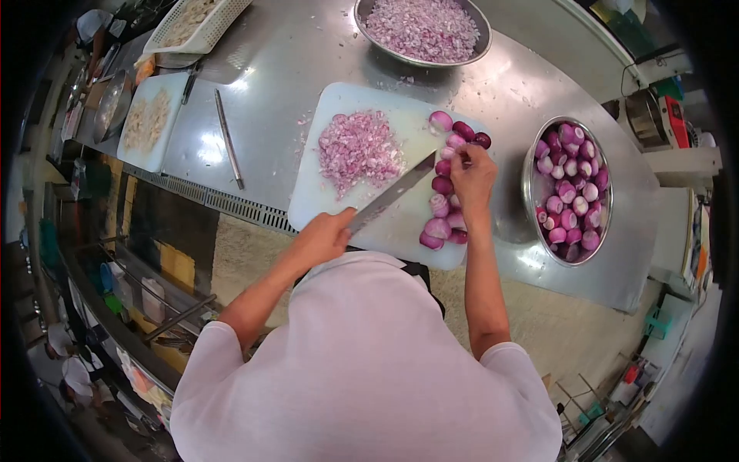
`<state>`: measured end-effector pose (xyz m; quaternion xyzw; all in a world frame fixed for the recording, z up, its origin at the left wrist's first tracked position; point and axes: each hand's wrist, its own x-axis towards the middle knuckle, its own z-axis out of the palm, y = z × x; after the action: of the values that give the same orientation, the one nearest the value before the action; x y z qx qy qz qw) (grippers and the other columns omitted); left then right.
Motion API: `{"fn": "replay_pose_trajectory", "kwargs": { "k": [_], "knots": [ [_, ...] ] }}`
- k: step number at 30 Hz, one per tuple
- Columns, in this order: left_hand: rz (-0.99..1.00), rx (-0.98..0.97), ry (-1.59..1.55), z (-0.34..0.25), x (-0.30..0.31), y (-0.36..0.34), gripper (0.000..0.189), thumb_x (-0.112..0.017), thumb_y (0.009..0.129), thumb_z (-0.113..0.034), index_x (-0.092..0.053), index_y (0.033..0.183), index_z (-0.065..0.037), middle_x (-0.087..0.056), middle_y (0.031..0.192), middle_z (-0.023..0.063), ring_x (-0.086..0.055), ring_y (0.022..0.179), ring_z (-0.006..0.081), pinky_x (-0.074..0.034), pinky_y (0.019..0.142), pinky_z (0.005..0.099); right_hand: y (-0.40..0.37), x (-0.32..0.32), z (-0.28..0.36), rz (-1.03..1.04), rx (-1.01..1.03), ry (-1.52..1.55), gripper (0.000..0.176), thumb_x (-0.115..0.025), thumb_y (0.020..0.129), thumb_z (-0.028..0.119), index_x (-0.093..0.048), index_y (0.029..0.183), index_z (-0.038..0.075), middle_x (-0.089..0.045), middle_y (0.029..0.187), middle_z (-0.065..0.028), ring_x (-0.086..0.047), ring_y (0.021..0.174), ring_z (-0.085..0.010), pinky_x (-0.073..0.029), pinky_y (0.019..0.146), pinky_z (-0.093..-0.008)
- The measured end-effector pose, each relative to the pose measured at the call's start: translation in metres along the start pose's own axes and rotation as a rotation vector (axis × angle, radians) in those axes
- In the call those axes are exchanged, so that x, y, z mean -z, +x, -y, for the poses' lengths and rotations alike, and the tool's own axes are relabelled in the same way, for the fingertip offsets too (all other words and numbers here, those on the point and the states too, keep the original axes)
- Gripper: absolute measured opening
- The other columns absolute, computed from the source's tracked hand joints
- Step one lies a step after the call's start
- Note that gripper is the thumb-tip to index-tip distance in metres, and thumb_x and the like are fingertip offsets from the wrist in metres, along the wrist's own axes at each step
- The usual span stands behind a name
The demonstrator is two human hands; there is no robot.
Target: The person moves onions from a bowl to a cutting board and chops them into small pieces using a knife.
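Steel counter (285, 69) | left hand (323, 237) clenched on knife (392, 192) | right hand (472, 177) pinching halved shallots (440, 217) | minced pile (358, 150) done; 1 bowl (529, 185) of whole shallots (573, 192) apparently left

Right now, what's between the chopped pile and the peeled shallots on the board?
The knife: its blade slants across the board between the pile and the shallots, handle in the left hand. Otherwise bare board. Head view.

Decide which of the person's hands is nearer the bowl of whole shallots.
Right. The right hand rests on shallots on the board, beside the bowl; the left hand grips the knife across the board from it.
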<state>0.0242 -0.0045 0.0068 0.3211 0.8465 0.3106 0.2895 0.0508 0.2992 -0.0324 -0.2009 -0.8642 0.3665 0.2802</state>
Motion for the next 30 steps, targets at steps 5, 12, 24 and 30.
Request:
{"fn": "replay_pose_trajectory", "kwargs": {
  "k": [5, 12, 24, 30],
  "knots": [
    [-0.157, 0.082, -0.052, 0.026, 0.019, 0.006, 0.021, -0.058, 0.085, -0.002, -0.052, 0.105, 0.002, -0.059, 0.066, 0.0272, -0.06, 0.068, 0.047, -0.045, 0.062, 0.0532, 0.035, -0.004, -0.003, 0.042, 0.09, -0.033, 0.015, -0.062, 0.078, -0.001, -0.07, 0.09, -0.001, -0.067, 0.086, -0.0186, -0.066, 0.076, -0.0336, -0.052, 0.071, -0.039],
    [-0.074, 0.062, -0.005, 0.004, -0.002, -0.012, 0.026, -0.06, 0.087, -0.007, -0.053, 0.112, -0.002, -0.063, 0.072, 0.0255, -0.062, 0.07, 0.046, -0.048, 0.062, 0.0491, 0.071, -0.038, -0.015, 0.208, 0.214, -0.192, 0.021, -0.061, 0.077, 0.0, -0.072, 0.094, -0.001, -0.068, 0.098, -0.0209, -0.066, 0.089, -0.0377, -0.052, 0.083, -0.0427],
    [-0.36, 0.057, -0.019, -0.005, 0.011, 0.009, 0.018, -0.052, 0.083, 0.001, -0.053, 0.101, 0.003, -0.059, 0.066, 0.0281, -0.059, 0.068, 0.049, -0.046, 0.061, 0.0538, 0.018, -0.054, 0.017, 0.476, 0.181, -0.046, 0.021, -0.062, 0.074, -0.002, -0.073, 0.091, 0.003, -0.067, 0.094, -0.0179, -0.063, 0.091, -0.0369, -0.051, 0.081, -0.0421],
    [-0.292, 0.01, 0.056, -0.014, 0.006, 0.014, 0.028, -0.053, 0.081, 0.004, -0.051, 0.109, 0.006, -0.06, 0.068, 0.0273, -0.06, 0.067, 0.0473, -0.046, 0.062, 0.0549, -0.003, -0.056, 0.037, 0.393, 0.244, -0.141, 0.021, -0.062, 0.076, -0.001, -0.07, 0.095, 0.003, -0.065, 0.096, -0.0164, -0.06, 0.091, -0.0371, -0.05, 0.078, -0.0455]
  ]
}}
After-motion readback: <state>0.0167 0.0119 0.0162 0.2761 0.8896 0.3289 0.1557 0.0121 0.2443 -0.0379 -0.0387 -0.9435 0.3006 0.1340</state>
